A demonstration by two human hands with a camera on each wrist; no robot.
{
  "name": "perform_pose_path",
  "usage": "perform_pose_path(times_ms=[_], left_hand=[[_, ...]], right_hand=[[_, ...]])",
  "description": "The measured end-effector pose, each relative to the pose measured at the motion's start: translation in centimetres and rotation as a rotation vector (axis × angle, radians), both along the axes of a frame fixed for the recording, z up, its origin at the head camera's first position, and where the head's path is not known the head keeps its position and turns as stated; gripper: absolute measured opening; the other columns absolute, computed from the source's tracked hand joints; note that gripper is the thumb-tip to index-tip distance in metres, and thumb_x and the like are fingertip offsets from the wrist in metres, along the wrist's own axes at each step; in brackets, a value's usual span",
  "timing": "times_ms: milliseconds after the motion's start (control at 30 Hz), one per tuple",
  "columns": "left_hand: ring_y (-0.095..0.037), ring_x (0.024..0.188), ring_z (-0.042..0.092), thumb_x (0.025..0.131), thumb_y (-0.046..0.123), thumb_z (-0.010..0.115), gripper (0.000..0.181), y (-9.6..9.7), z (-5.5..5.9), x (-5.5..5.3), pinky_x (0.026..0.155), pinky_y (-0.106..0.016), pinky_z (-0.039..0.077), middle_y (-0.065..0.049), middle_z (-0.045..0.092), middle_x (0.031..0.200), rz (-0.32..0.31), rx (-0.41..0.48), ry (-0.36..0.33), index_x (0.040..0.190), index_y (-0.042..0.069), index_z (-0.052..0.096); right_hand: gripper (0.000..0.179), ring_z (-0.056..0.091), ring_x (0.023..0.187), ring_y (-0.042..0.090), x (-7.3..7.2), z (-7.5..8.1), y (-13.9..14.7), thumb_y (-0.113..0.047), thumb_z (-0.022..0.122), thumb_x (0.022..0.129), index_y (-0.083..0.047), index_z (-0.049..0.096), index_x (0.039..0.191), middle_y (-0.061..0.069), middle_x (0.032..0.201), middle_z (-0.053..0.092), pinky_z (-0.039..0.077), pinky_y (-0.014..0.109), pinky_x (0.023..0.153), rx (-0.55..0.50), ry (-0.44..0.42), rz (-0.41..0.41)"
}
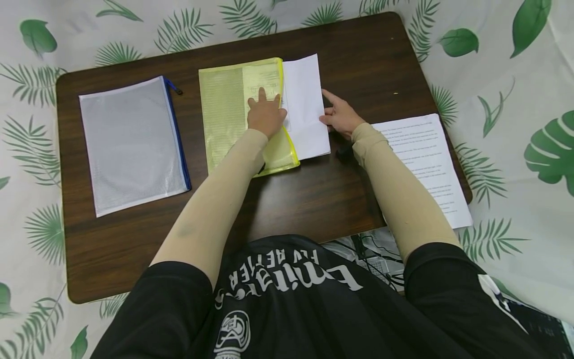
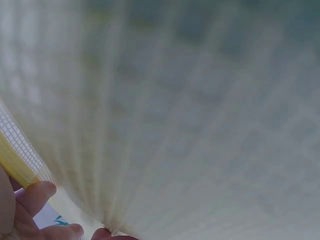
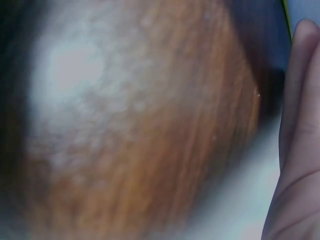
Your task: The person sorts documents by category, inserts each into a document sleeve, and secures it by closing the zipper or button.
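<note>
A yellow mesh zip pouch [image 1: 224,109] lies at the middle of the table, its yellow zipper edge to the right. My left hand [image 1: 265,115] rests on it near that edge, fingers spread. Up close in the left wrist view, the mesh [image 2: 175,125] fills most of the picture, with fingertips [image 2: 42,192] at lower left. White sheets of paper [image 1: 307,107] stick out of the pouch's right side; their left part shows through the mesh. At the sheets' right edge is my right hand [image 1: 343,115], index finger and thumb touching the edge. Straight fingers [image 3: 300,100] show in the right wrist view.
A clear mesh pouch with a blue zipper [image 1: 134,144] lies on the left of the brown table [image 1: 358,60]. Printed pages [image 1: 421,164] sit on the right, partly under the right forearm. Cables [image 1: 381,259] show below the table's front edge.
</note>
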State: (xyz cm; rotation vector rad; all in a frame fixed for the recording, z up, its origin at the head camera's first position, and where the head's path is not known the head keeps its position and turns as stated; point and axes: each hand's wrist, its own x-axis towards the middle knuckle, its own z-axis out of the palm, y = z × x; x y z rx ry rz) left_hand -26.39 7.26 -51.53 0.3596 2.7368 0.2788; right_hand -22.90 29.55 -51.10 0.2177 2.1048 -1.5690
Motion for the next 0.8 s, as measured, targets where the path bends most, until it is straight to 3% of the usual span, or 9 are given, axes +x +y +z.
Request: perform_pose_path(times_ms=[133, 433, 600, 800], left_hand=[[-0.05, 0.128, 0.039, 0.106, 0.036, 0.028, 0.058, 0.02, -0.02, -0.03, 0.068, -0.033, 0.048, -0.025, 0.007, 0.167, -0.018, -0.013, 0.005, 0.162, 0.019, 0.027], [-0.048, 0.127, 0.039, 0.106, 0.035, 0.028, 0.058, 0.06, -0.19, -0.03, 0.06, -0.029, 0.045, -0.022, 0.005, 0.168, -0.007, 0.002, -0.003, 0.162, 0.02, 0.026], [-0.048, 0.127, 0.039, 0.107, 0.036, 0.027, 0.058, 0.02, -0.12, 0.03, 0.061, -0.029, 0.045, -0.022, 0.006, 0.168, -0.009, -0.002, -0.007, 0.162, 0.02, 0.025], [-0.048, 0.126, 0.039, 0.107, 0.035, 0.027, 0.057, 0.04, -0.18, 0.12, 0.061, -0.03, 0.046, -0.021, 0.007, 0.168, 0.004, 0.008, 0.0, 0.162, 0.02, 0.027]], right_hand=[[0.084, 0.067, 0.095, 0.018, 0.15, 0.23, -0.11, 0.006, 0.053, 0.101, -0.023, 0.008, 0.165, 0.027, 0.142, 0.055, 0.056, 0.026, 0.072, -0.019, 0.016, 0.001], [0.086, 0.066, 0.086, 0.017, 0.22, -0.19, -0.18, 0.01, 0.052, 0.099, -0.026, 0.009, 0.165, 0.03, 0.135, 0.059, 0.055, 0.024, 0.069, -0.075, 0.031, -0.02], [0.086, 0.068, 0.094, 0.019, 0.2, -0.08, -0.33, 0.01, 0.051, 0.1, -0.028, 0.009, 0.165, 0.03, 0.139, 0.056, 0.057, 0.025, 0.073, -0.072, 0.022, -0.015], [0.086, 0.068, 0.087, 0.017, 0.06, -0.2, -0.55, 0.01, 0.052, 0.1, -0.026, 0.009, 0.165, 0.031, 0.137, 0.057, 0.055, 0.024, 0.069, -0.058, 0.035, 0.0]])
